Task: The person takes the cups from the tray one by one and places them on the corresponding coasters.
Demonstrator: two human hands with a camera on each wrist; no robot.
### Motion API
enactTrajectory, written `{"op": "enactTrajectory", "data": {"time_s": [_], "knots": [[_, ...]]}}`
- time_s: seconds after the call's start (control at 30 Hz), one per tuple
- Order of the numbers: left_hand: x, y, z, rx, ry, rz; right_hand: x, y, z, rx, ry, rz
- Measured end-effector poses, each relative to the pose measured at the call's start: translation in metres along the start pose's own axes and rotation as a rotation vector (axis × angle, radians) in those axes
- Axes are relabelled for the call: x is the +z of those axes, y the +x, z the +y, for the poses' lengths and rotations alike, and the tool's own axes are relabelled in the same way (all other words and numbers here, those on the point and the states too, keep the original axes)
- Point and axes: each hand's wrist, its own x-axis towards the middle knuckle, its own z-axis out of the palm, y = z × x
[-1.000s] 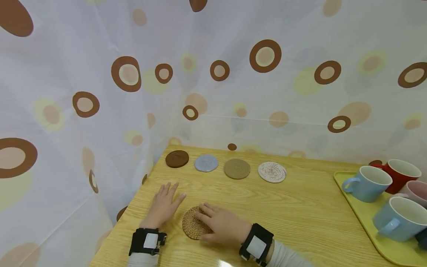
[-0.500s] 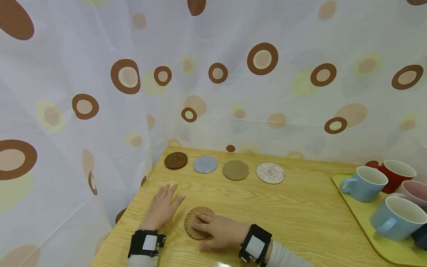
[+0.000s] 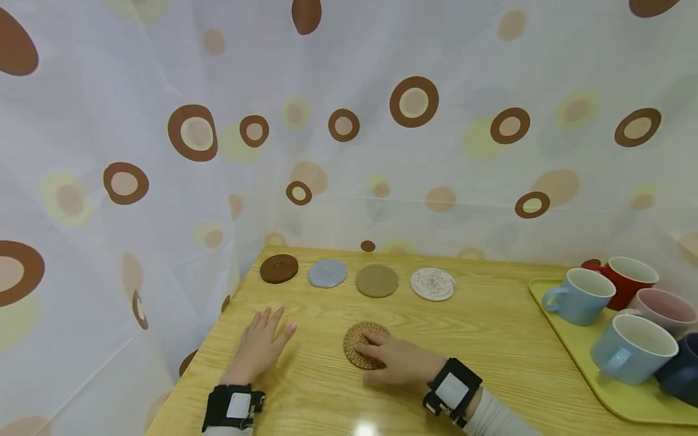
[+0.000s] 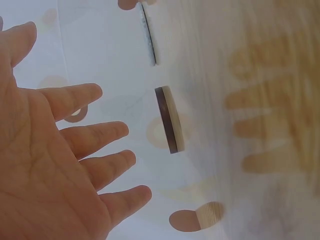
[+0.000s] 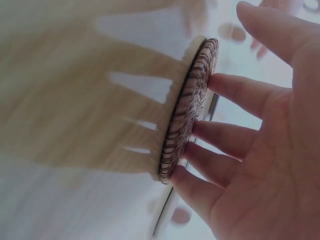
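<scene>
A round woven wicker coaster (image 3: 352, 345) lies flat on the wooden table in front of the person. My right hand (image 3: 400, 361) rests its fingertips on top of it, fingers nearly straight and spread, thumb off to the near side. From the right wrist view, the fingertips (image 5: 220, 84) touch the upper face of the wicker coaster (image 5: 187, 115). Held low over the table to the left, my left hand (image 3: 255, 346) has its fingers spread and grips nothing. Beyond it in the left wrist view stands the dark brown coaster's edge (image 4: 168, 122).
Along the back lie a dark brown coaster (image 3: 279, 268), a light blue one (image 3: 327, 274), a tan one (image 3: 377, 281) and a white speckled one (image 3: 432, 284). A yellow tray (image 3: 643, 404) at right bears several mugs, including a red one (image 3: 624, 284). A patterned curtain (image 3: 349, 163) hangs behind.
The wicker coaster has slid to the right and slightly away under my right hand's fingertips. My left hand stays nearly in place, and the head view has shifted slightly.
</scene>
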Motion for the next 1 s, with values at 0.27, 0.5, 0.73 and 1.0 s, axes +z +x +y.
{"op": "enactTrajectory", "data": {"time_s": [0.27,0.5,0.73,1.0], "knots": [[0.002,0.002,0.002,0.002,0.003,-0.029,-0.015,-0.038,0.044,0.110,0.084,0.078],[0.005,0.005,0.003,0.014,0.032,-0.020,-0.026,-0.070,0.079,0.197,0.084,0.156],[0.006,0.004,0.003,0.016,0.051,-0.034,-0.030,-0.103,0.117,0.276,0.098,0.214],[0.006,0.003,0.004,0.010,0.066,-0.044,-0.043,-0.125,0.143,0.361,0.045,0.279]]}}
